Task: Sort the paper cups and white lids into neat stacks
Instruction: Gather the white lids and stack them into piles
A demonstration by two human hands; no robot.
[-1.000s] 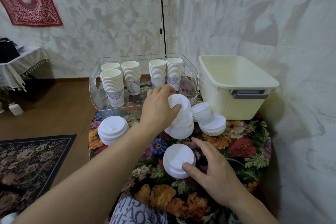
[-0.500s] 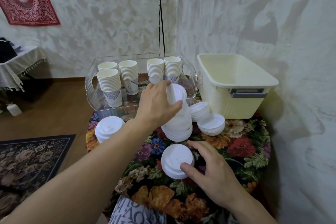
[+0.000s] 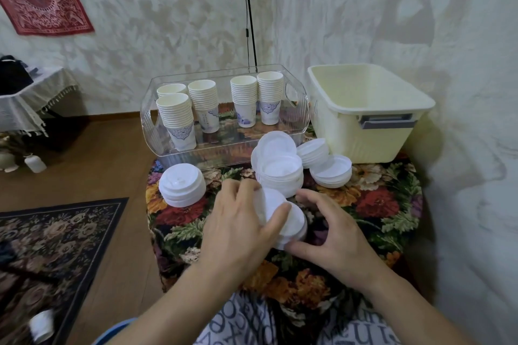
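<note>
Head view: fingers and thumb of the left hand curl around a white lid, holding it tilted onto the small lid stack at the near middle of the floral tablecloth. The right hand grips that stack between thumb and curled fingers. Behind stand a leaning lid pile, more lids, a clear tray of stacked paper cups, a cream tub, textured wall, wooden floor and patterned rug.
</note>
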